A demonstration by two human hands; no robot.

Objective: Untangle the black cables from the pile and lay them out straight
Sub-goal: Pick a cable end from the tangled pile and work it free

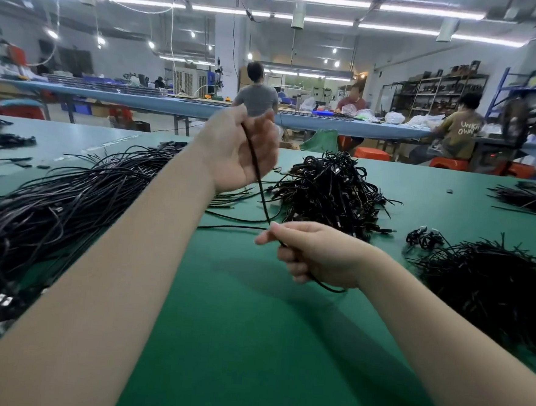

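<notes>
The left hand (238,150) is hovering raised above the green worktop (250,344), just left of the tangled pile (331,191), its fingers curling round the upper part of one black cable (260,183); the cable is running down taut and slanting from that palm to the right hand (314,253), which is hovering nearer the viewer than the pile and just above the worktop; the right hand's thumb and forefinger are pinching the cable while the other fingers are curling round it, and the cable's tail is looping out beneath that hand toward the wrist; the pile is sitting in a dense heap at the middle of the worktop, beyond the right hand; well left of the pile a long bundle of straightened cables (53,213) is lying across the worktop, partly passing under the left forearm; right of the pile, and nearer the viewer, another heap of black cables (492,282) is lying by the worktop's edge, with a small coiled cable (423,237) sitting between it and the pile; beyond the pile three people are sitting at a long blue bench (203,108).
</notes>
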